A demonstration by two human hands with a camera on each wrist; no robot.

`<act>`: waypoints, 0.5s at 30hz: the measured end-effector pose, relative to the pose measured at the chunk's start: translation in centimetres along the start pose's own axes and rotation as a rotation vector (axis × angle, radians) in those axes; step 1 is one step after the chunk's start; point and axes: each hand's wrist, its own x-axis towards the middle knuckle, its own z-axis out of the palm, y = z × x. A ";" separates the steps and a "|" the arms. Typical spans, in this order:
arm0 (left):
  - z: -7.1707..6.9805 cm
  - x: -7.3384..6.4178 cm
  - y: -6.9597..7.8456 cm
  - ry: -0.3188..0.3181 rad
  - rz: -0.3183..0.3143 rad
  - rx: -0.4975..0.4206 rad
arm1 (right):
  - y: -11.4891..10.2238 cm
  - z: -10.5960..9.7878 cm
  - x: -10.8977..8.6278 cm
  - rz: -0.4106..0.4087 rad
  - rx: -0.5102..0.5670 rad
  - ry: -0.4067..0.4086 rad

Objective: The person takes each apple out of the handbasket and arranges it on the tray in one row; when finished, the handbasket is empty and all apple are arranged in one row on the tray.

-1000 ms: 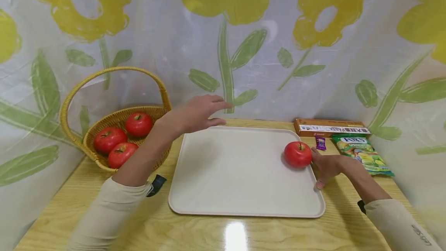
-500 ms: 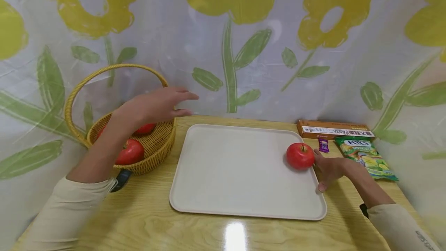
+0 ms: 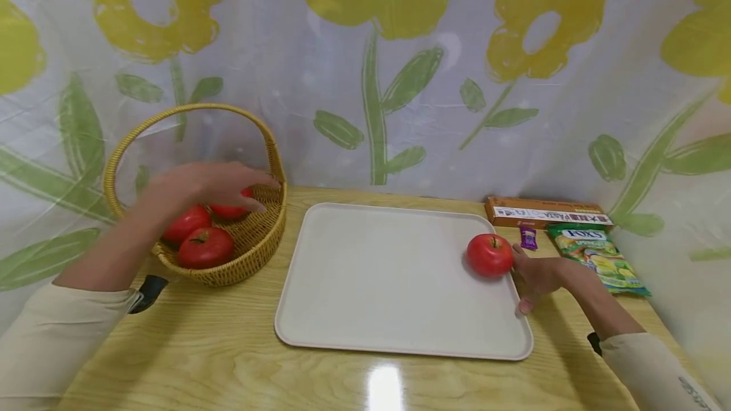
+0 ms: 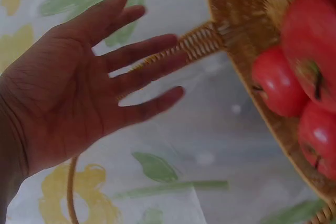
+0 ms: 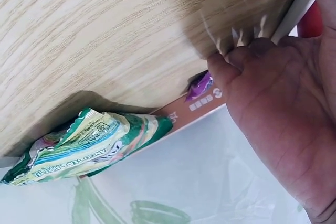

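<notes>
My left hand [image 3: 227, 181] hovers over the wicker basket [image 3: 264, 250], slightly blurred in the head view. In the left wrist view its fingers are spread and hold nothing. Inside the basket are three red apples, the front one [image 3: 207, 248] in plain sight and the others partly covered by the hand and forearm. Another apple [image 3: 490, 255] sits near the right edge of the pale tray [image 3: 382, 284]. Beside that apple, my right hand [image 3: 537, 274] grips the tray's right rim, thumb toward the front; the tray edge also shows by the fingers in the right wrist view.
Behind the right hand lie a small purple wrapped candy [image 3: 528, 238], a green Fox's candy bag [image 3: 596, 259] and a long brown pasta box [image 3: 548, 213]. A flower-printed sheet [image 3: 428, 113] stands behind the wooden table [image 3: 228, 347]. The basket's tall handle [image 3: 191, 106] arches upward.
My left hand has moved left from above the tray's back edge to over the basket. The right hand, the tray and the apple on it stay in place.
</notes>
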 end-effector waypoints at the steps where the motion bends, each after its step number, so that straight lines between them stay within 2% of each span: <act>1: 0.2 -0.2 -0.4 -0.050 -0.030 -0.013 | 0.0 0.0 0.0 -0.004 0.002 0.003; 4: 0.8 -0.9 -1.4 -0.187 -0.135 -0.038 | 0.0 0.0 0.0 -0.015 0.004 0.005; 6: 1.2 -1.3 -2.0 -0.243 -0.210 -0.056 | 0.0 -0.1 0.1 -0.016 0.005 0.004; 9: 2.0 -1.8 -2.7 -0.284 -0.253 -0.062 | 0.1 -0.1 0.1 -0.010 0.008 0.004; 13: 2.9 -2.1 -3.4 -0.310 -0.249 -0.088 | 0.1 -0.1 0.2 0.002 0.020 -0.002; 15: 3.2 -2.2 -3.6 -0.326 -0.274 -0.099 | 0.0 0.0 0.2 0.009 0.028 -0.006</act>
